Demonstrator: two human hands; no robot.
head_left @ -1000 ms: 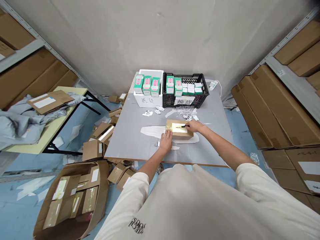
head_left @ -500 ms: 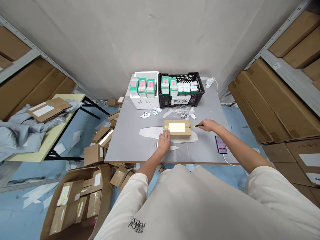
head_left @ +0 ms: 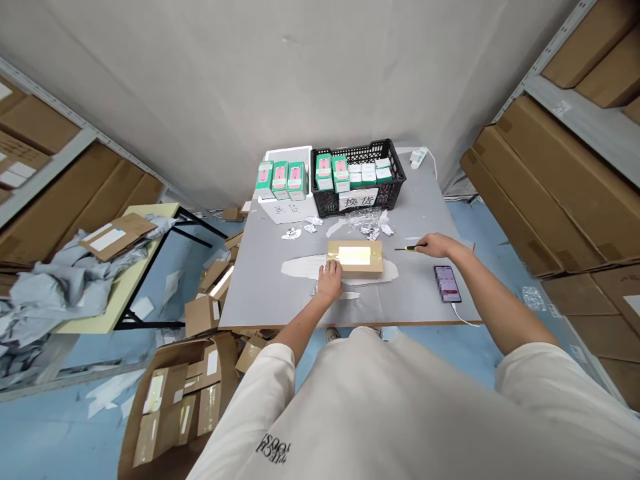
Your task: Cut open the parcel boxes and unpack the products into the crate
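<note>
A small cardboard box [head_left: 357,265] with a white label and clear yellowish tape lies on the grey table. My left hand [head_left: 330,280] rests on its front left corner, fingers stretched out over the edge and not wrapped round it. To the right of the box, my right hand [head_left: 434,245] is closed on the handle of a slim black-and-yellow utility knife [head_left: 409,248]. Its thin tip points left at the box, with a gap between them. Beneath the box lies a white patch [head_left: 300,267] on the tabletop.
Behind the box are crumpled papers [head_left: 291,233] and clear plastic wrap [head_left: 363,219]. A white foam box [head_left: 287,211] and a black crate [head_left: 400,187] hold green-and-white cartons. A phone [head_left: 447,285] with a cable lies right. A large carton [head_left: 227,360] of parcels stands on the floor left.
My right hand and the knife have pulled back to the right, off the box's right end. My left hand stays on the box. The view has shifted slightly.
</note>
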